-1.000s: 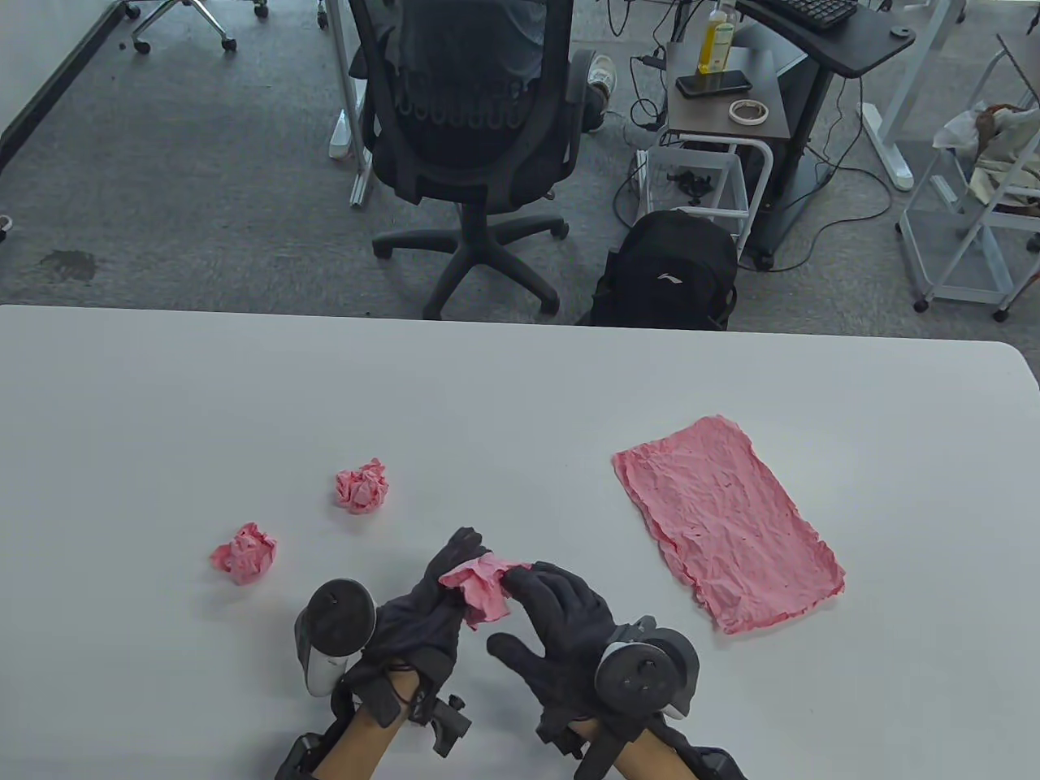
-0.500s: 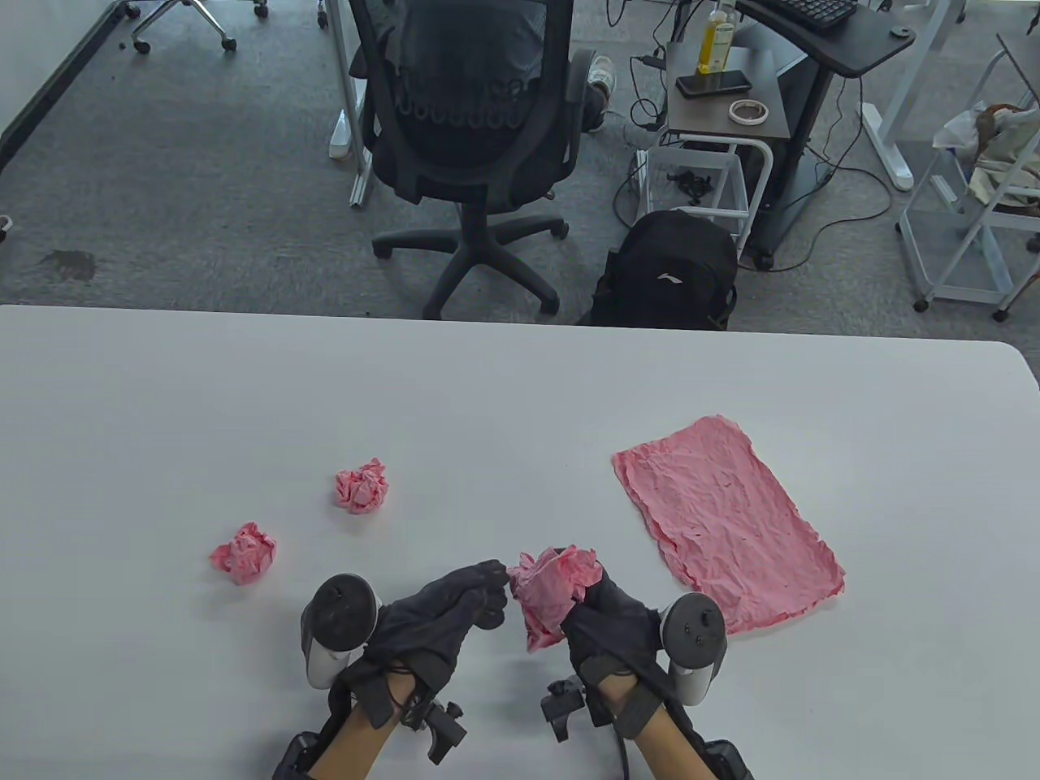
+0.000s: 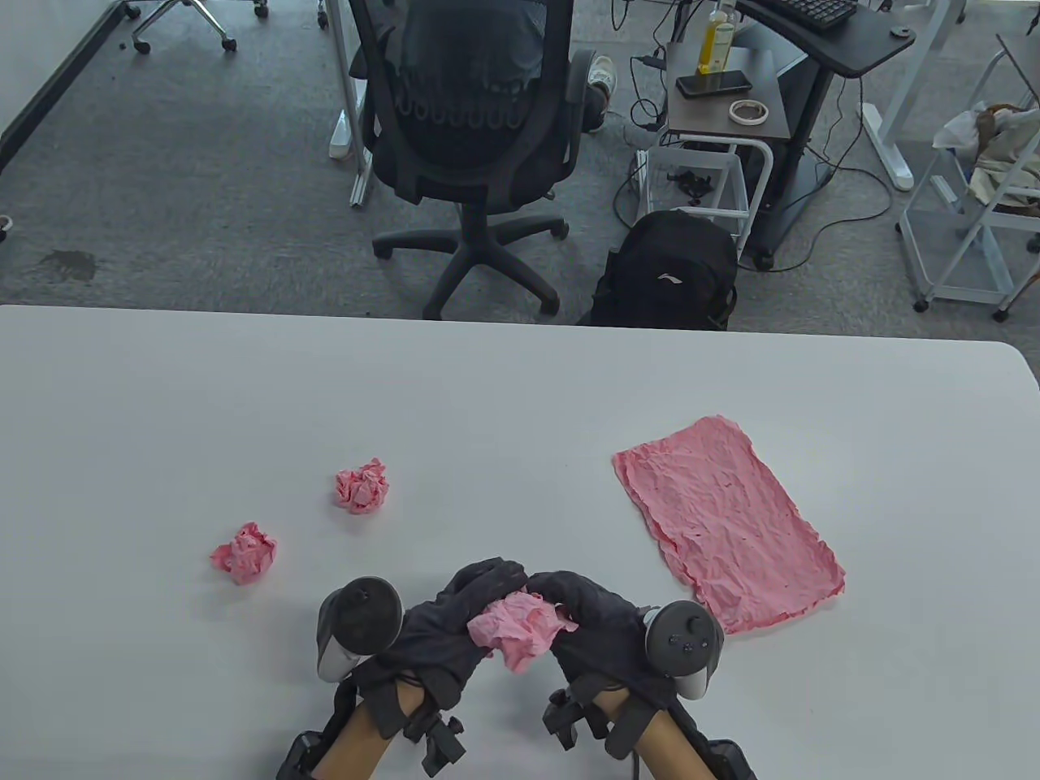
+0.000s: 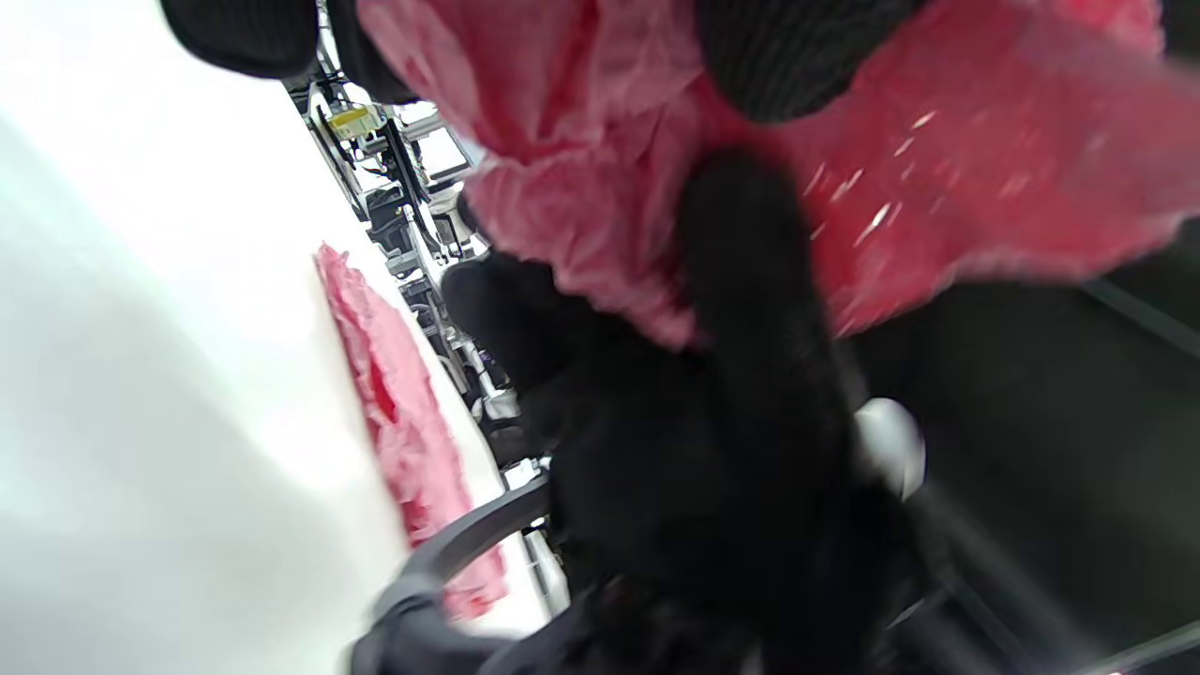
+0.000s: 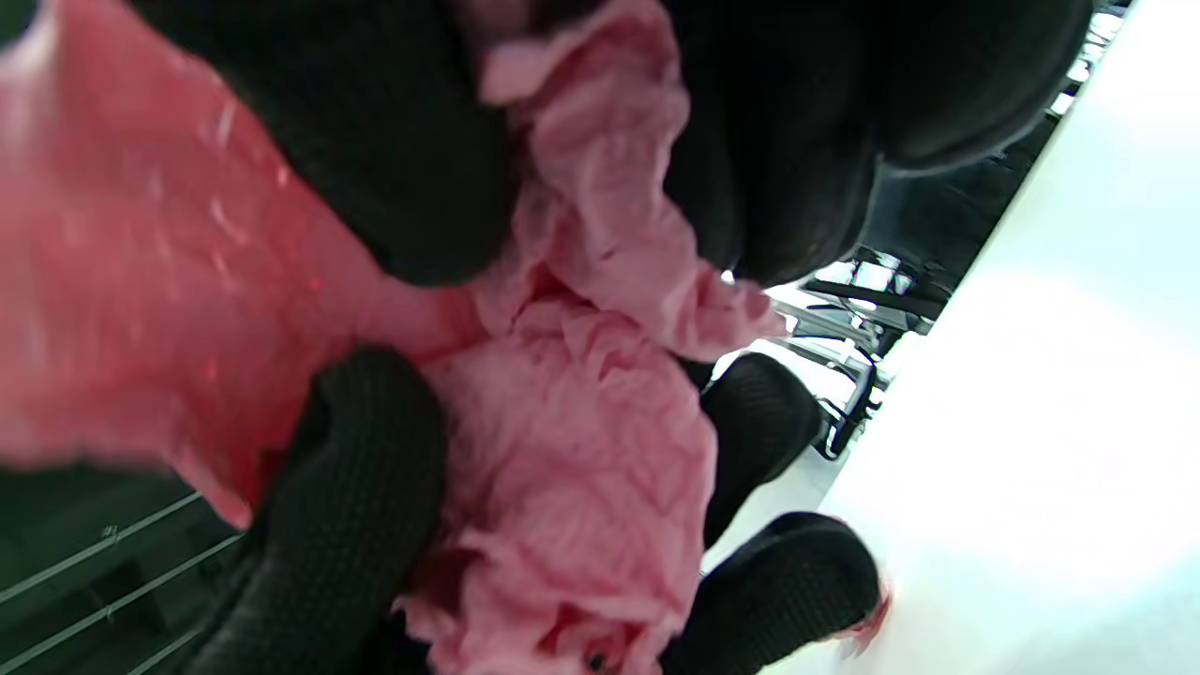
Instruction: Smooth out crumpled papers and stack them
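Four papers: all pink, on or over a white worktop (image 3: 520,390).
Held paper (image 3: 522,630): still bunched, lifted just above the worktop at its near edge, between the two hands.
Left hand (image 3: 451,626): fingers curled round the held paper's left side; the table view shows them arched over the top of it.
Right hand (image 3: 597,630): fingers curled round the right side; the right wrist view shows a thumb and fingertips (image 5: 375,469) pinching folds of the paper.
Flat sheet (image 3: 725,520): spread out and wrinkled, right of the hands, well apart from the balls; the start of the stack.
Ball one (image 3: 362,486): tightly crumpled, left of centre, untouched.
Ball two (image 3: 244,553): tightly crumpled, nearer and further left, untouched.
Step in hand: judged to be the opening-out of the second paper; one of four is flat, two wait.
Risk, tearing: the paper looks thin and soft; pulling the hands apart while a fold is still locked inside the wad could rip it.
Risk, poor grip: gloved fingers hold bunched folds and no clear edge, so one side may slip free and the wad stay closed.
Risk, stack: a sheet laid down half-creased would sit proud and askew on the flat sheet; a sweeping hand could also drag that sheet out of place.
Beyond the worktop: an office chair (image 3: 467,122) and a black backpack (image 3: 670,272) on the floor.
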Motion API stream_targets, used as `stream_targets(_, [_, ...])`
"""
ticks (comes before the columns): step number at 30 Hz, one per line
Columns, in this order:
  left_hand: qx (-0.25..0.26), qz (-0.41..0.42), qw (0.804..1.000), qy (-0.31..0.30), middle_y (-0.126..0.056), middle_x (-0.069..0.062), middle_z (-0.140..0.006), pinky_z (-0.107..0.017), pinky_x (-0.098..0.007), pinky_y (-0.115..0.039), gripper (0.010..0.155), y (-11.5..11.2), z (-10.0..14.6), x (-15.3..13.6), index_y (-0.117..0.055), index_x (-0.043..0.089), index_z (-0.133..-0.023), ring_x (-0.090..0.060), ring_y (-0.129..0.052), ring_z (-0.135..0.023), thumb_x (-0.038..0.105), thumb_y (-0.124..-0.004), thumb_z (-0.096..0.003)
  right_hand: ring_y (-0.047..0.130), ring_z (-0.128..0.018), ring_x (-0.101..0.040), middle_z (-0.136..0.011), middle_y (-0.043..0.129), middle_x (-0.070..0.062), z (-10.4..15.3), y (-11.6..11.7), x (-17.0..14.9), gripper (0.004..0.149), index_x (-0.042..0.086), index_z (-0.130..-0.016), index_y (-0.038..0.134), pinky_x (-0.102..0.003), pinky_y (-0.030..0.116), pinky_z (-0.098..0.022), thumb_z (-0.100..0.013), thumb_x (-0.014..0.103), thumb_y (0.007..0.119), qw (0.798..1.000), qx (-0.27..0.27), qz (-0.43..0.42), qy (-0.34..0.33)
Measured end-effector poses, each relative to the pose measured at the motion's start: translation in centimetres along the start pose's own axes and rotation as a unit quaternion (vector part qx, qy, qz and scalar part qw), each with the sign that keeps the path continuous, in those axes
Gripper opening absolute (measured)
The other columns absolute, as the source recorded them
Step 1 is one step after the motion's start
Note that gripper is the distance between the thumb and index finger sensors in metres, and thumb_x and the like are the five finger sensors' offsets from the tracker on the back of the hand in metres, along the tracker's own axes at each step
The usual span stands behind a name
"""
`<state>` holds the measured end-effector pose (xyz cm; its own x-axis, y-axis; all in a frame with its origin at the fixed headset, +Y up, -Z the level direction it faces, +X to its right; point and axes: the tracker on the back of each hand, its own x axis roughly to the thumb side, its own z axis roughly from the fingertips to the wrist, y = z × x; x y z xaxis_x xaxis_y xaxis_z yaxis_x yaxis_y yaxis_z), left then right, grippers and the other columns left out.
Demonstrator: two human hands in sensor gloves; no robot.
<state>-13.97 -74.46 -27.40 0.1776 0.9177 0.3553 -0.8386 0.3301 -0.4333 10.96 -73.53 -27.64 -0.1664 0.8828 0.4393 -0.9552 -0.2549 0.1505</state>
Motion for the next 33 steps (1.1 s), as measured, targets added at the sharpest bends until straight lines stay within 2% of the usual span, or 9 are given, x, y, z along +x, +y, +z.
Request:
stream_targets(6, [-0.135, 0.079, 0.988, 0.020, -0.058, -0.015, -0.112, -0.069, -0.064, -0.061, 0.064, -0.3, -0.2, -0.9, -0.063, 0.022, -0.110, -0.048, -0.067, -0.101, 0.054, -0.069, -0.0549, 0.086, -0.071, -0.043, -0.071, 0.089, -0.011, -0.1, -1.0, -0.4, 0.039, 0.021, -0.087, 0.080, -0.062, 0.067, -0.053, -0.048, 0.026, 0.084, 1.000, -0.014, -0.024, 0.015])
stream_targets(9, [-0.158, 0.151, 0.975, 0.027, -0.061, -0.017, -0.110, -0.068, -0.064, -0.062, 0.067, -0.7, -0.2, -1.6, -0.063, 0.018, -0.110, -0.049, -0.070, -0.098, 0.056, -0.067, -0.0552, 0.081, -0.076, -0.045, -0.079, 0.084, -0.013, -0.2, -1.4, -0.3, 0.037, 0.022, -0.085, 0.083, -0.062, 0.065, -0.054, -0.048, 0.022, 0.082, 0.999, -0.023, -0.026, 0.011])
stream_targets(12, [-0.134, 0.181, 0.974, 0.036, -0.062, -0.017, -0.109, -0.067, -0.063, -0.062, 0.068, -0.4, -0.2, -2.1, -0.062, 0.018, -0.110, -0.049, -0.071, -0.097, 0.057, -0.067, -0.0552, 0.083, -0.076, -0.043, -0.078, 0.085, -0.012, -0.1, -2.0, -0.3, 0.036, 0.024, -0.083, 0.085, -0.061, 0.066, -0.054, -0.047, 0.018, 0.080, 0.998, -0.053, -0.045, -0.005])
stream_targets(15, [-0.114, 0.194, 0.974, 0.025, -0.056, -0.017, -0.112, -0.069, -0.061, -0.063, 0.080, 0.4, -0.1, -2.5, -0.039, 0.018, -0.115, -0.045, -0.071, -0.100, 0.061, -0.069, -0.0549, 0.078, -0.079, -0.045, -0.080, 0.082, -0.013, -0.3, -2.2, -0.3, 0.035, 0.024, -0.081, 0.088, -0.063, 0.063, -0.057, -0.048, 0.016, 0.079, 0.995, -0.035, -0.086, -0.024])
stream_targets(19, [-0.080, 0.235, 0.968, 0.034, -0.070, -0.010, -0.107, -0.068, -0.058, -0.067, 0.061, 0.9, 0.0, -2.9, -0.056, 0.023, -0.112, -0.040, -0.082, -0.094, 0.052, -0.060, -0.0586, 0.069, -0.086, -0.047, -0.087, 0.076, -0.014, -0.4, -2.0, 0.2, 0.032, 0.024, -0.073, 0.092, -0.065, 0.058, -0.059, -0.046, 0.014, 0.080, 0.995, 0.008, -0.086, -0.047])
stream_targets(21, [-0.010, 0.241, 0.969, 0.051, -0.076, -0.010, -0.103, -0.066, -0.055, -0.070, 0.058, 1.6, 0.4, -3.4, -0.063, 0.022, -0.109, -0.038, -0.087, -0.090, 0.050, -0.060, -0.0585, 0.061, -0.091, -0.050, -0.095, 0.070, -0.017, -0.6, -1.8, 0.8, 0.031, 0.023, -0.071, 0.095, -0.068, 0.052, -0.061, -0.045, 0.012, 0.081, 0.994, 0.052, -0.067, -0.064])
stream_targets(24, [0.065, 0.237, 0.967, 0.061, -0.080, -0.007, -0.100, -0.066, -0.052, -0.073, 0.056, 3.4, 1.1, -3.8, -0.065, 0.022, -0.107, -0.033, -0.092, -0.087, 0.049, -0.061, -0.0581, 0.045, -0.098, -0.052, -0.106, 0.058, -0.017, -0.5, -1.4, 1.5, 0.031, 0.023, -0.071, 0.095, -0.071, 0.041, -0.065, -0.045, 0.011, 0.082, 0.985, 0.136, 0.070, -0.075])
stream_targets(29, [0.117, 0.229, 0.966, 0.020, -0.083, -0.001, -0.098, -0.066, -0.046, -0.077, 0.052, 5.3, 1.7, -3.1, -0.068, 0.026, -0.105, -0.027, -0.096, -0.085, 0.047, -0.065, -0.0578, 0.039, -0.100, -0.051, -0.112, 0.049, -0.015, -0.3, -0.9, 1.6, 0.034, 0.024, -0.080, 0.090, -0.072, 0.036, -0.066, -0.047, 0.015, 0.084, 0.933, 0.143, 0.319, -0.091])
stream_targets(33, [0.149, 0.194, 0.970, -0.005, -0.085, 0.000, -0.096, -0.063, -0.044, -0.080, 0.049, 6.1, 2.2, -2.3, -0.068, 0.030, -0.106, -0.025, -0.099, -0.080, 0.041, -0.068, -0.0582, 0.032, -0.101, -0.052, -0.114, 0.041, -0.018, -0.4, -0.9, 0.7, 0.045, 0.024, -0.092, 0.080, -0.073, 0.030, -0.067, -0.048, 0.020, 0.087, 0.927, 0.165, 0.332, -0.048])
